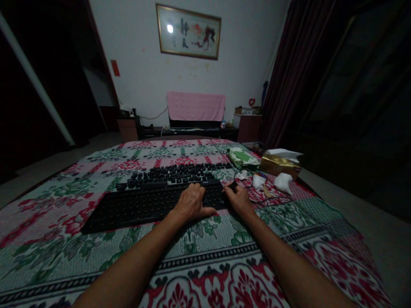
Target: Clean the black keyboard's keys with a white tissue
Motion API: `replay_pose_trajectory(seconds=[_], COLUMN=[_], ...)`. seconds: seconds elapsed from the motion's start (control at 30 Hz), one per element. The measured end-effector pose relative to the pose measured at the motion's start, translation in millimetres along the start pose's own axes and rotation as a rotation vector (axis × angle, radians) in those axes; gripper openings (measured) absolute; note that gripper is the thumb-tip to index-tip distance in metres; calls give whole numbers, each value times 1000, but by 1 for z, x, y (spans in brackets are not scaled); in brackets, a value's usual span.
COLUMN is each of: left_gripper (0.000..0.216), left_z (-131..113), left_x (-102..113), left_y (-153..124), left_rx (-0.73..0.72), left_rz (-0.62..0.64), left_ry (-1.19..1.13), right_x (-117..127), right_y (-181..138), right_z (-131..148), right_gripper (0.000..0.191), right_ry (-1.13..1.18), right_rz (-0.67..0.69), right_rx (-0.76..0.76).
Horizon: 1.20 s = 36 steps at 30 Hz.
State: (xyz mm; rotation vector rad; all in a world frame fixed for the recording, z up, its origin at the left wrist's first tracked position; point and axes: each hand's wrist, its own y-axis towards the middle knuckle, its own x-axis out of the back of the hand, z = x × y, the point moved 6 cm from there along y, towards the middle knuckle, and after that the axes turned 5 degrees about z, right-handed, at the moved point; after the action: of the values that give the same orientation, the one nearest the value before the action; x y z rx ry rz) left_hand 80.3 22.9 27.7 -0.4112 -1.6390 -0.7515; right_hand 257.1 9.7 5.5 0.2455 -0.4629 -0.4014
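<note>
The black keyboard point(144, 207) lies flat on the flowery bed cover point(205, 265), just in front of the person. It looks long, hard and light, best held by its two short ends. The left hand point(192, 202) rests flat on it, fingers spread. The right hand point(238, 199) curls at its right end; it is too dark to tell if it pinches anything. Small loose keys point(176, 173) lie just behind, easy to scatter.
</note>
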Motion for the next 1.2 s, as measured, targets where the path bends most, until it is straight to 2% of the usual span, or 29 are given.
replay_pose_trajectory(seconds=[0.23,0.4,0.53,0.6,0.87,1.03,1.2], left_gripper=[58,57,55,55,55,55,54], left_z=[1,0,0,0,-1,-1,0], left_x=[-2,-2,-1,-1,-1,-1,-2], left_y=[0,1,1,1,0,-1,-1], left_rx=[-11,-5,-1,4,-11,-15,-8], left_rz=[-14,-17,-8,-6,-30,-29,-30], left_ry=[-9,5,0,-5,18,15,9], right_x=[5,15,8,6,5,5,4], right_y=[5,5,4,4,3,3,2], right_z=[1,16,17,14,17,23,26], right_gripper=[24,20,24,27,19,13,12], right_ry=[219,237,226,195,95,16,-98], right_rz=[210,254,431,471,462,404,322], right_rx=[-91,-73,-50,-48,-8,84,101])
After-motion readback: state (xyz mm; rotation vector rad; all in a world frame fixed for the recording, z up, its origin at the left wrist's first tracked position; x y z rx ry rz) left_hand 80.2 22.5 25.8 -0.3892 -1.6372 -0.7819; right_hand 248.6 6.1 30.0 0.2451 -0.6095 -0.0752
